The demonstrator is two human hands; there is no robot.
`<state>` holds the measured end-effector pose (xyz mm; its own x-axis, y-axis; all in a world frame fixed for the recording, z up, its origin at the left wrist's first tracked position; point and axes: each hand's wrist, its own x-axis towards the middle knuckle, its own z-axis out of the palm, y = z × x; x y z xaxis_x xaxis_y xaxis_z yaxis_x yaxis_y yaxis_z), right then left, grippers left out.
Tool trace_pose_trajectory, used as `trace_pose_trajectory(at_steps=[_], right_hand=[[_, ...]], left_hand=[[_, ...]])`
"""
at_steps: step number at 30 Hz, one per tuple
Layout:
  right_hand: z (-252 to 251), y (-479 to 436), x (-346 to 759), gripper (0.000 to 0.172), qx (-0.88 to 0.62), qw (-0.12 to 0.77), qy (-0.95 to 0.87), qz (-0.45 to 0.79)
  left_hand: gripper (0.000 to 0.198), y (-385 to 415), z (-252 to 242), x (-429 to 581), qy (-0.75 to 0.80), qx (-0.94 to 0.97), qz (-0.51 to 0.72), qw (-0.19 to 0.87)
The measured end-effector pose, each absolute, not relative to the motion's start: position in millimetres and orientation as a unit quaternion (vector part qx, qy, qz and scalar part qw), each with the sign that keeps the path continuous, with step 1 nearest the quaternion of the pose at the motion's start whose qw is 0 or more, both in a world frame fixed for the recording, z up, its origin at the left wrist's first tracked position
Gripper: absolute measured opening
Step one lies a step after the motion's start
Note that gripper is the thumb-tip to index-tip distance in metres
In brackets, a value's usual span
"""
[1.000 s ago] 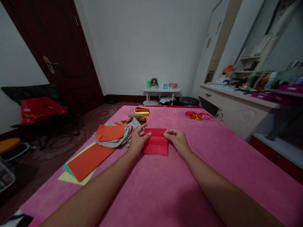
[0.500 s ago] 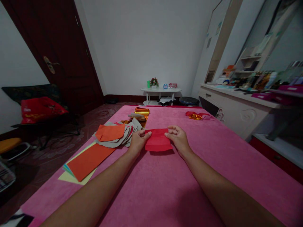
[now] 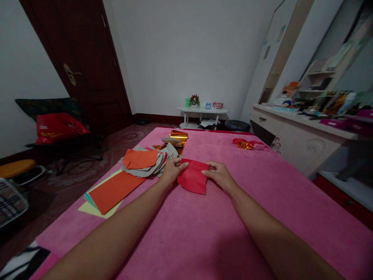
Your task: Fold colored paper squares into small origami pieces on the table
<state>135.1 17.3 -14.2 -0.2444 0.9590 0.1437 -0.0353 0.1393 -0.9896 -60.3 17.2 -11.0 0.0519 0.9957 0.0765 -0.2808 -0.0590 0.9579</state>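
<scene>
A small red sheet of paper [image 3: 193, 179] hangs between my two hands above the pink cloth [image 3: 186, 241]. My left hand [image 3: 172, 170] pinches its upper left corner between thumb and fingers. On the other side, my right hand [image 3: 218, 174] grips the paper's right edge near the top. The sheet is tilted, its right side lower, and its bottom edge curls a little. Just left of my left hand lies a pile of grey-backed paper pieces [image 3: 159, 166], topped by an orange piece [image 3: 140, 158].
Long orange paper [image 3: 116, 190] lies over yellow and blue sheets at the left. Behind the pile sits a shiny gold roll [image 3: 178, 135]. Red and gold scraps [image 3: 244, 144] lie at the back right. A white side table [image 3: 204, 110] stands beyond, a dresser [image 3: 294, 130] to the right.
The red paper has tilted, its right side dropping, and its lower edge now hangs further down. My right hand has moved slightly lower. The whole view has shifted a little.
</scene>
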Motion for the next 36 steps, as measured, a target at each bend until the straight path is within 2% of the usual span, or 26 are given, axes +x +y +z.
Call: trace_pose_trajectory(at_steps=[31, 33, 36], right_hand=[[-13.1, 17.2, 135.6, 0.023, -0.393, 0.465, -0.590, 0.530], [-12.8, 17.7, 135.7, 0.024, -0.400, 0.465, -0.593, 0.521], [-12.4, 18.7, 136.4, 0.027, -0.413, 0.473, -0.595, 0.502]], left_hand=[[0.033, 16.4, -11.3, -61.4, 0.403, 0.495, 0.529, 0.559], [0.037, 16.2, -10.5, -61.0, 0.398, 0.501, 0.533, 0.554], [0.056, 15.3, -8.6, -59.8, 0.400, 0.514, 0.548, 0.526]])
